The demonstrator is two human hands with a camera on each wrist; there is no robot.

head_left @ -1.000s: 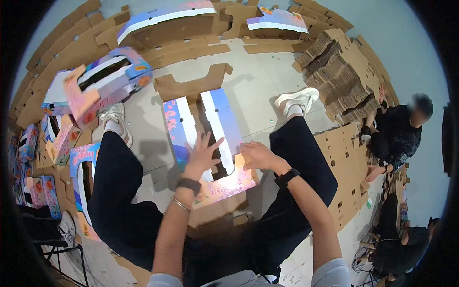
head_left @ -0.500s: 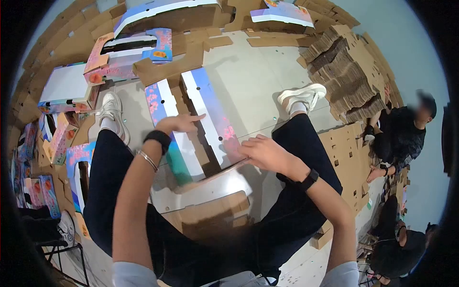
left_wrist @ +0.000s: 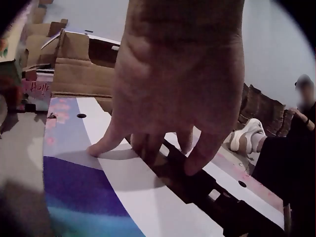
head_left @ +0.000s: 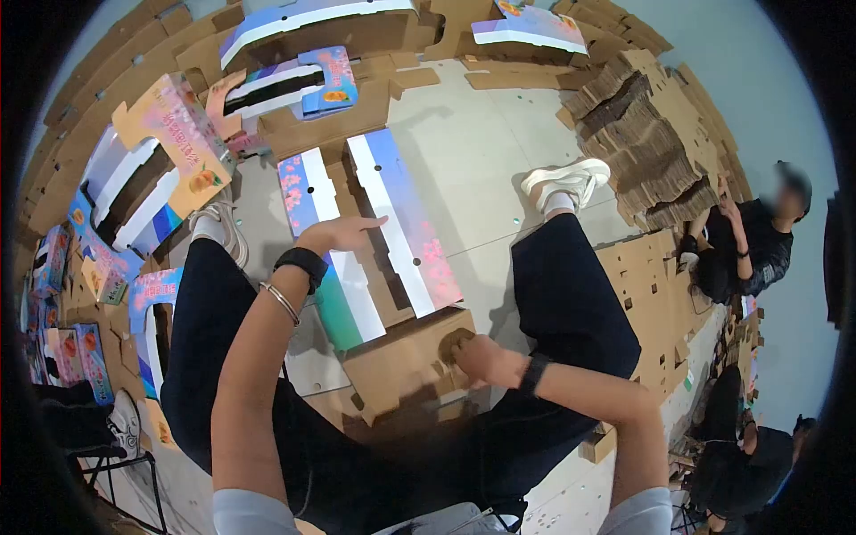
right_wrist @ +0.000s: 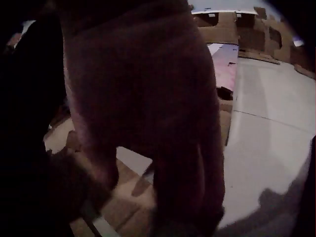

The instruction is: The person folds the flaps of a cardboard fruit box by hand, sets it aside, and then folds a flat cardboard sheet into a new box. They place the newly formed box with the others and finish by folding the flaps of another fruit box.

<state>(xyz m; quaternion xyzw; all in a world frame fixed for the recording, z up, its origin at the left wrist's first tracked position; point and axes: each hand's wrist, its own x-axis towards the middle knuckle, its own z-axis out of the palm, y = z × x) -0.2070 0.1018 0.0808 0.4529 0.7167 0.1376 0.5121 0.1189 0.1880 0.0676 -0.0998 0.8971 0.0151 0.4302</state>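
Observation:
On the floor between my legs lies a printed cardboard box [head_left: 417, 227], blue and pink, with white strips along a long open slot. My left hand [head_left: 339, 234] rests on its top, fingers spread; in the left wrist view the left hand [left_wrist: 177, 84] has its thumb on the printed panel and fingers over the slot. At the box's near end a plain brown flap [head_left: 392, 361] shows. My right hand [head_left: 486, 359] grips a brown piece of it at the right corner. In the dark right wrist view, the right hand [right_wrist: 143, 94] points its fingers down at cardboard.
Printed boxes [head_left: 281, 89] stand at the far left, one tilted box [head_left: 169, 147] near my left shoe. Stacked flat cardboard [head_left: 637, 143] is at the right, with a cardboard sheet [head_left: 646, 312] beside my leg. A seated person [head_left: 758, 236] is at the right edge.
The printed near end panel has swung away, baring brown cardboard. My right hand has moved down to the near end; the left has shifted left. Boxes at the left have moved, one now tilted.

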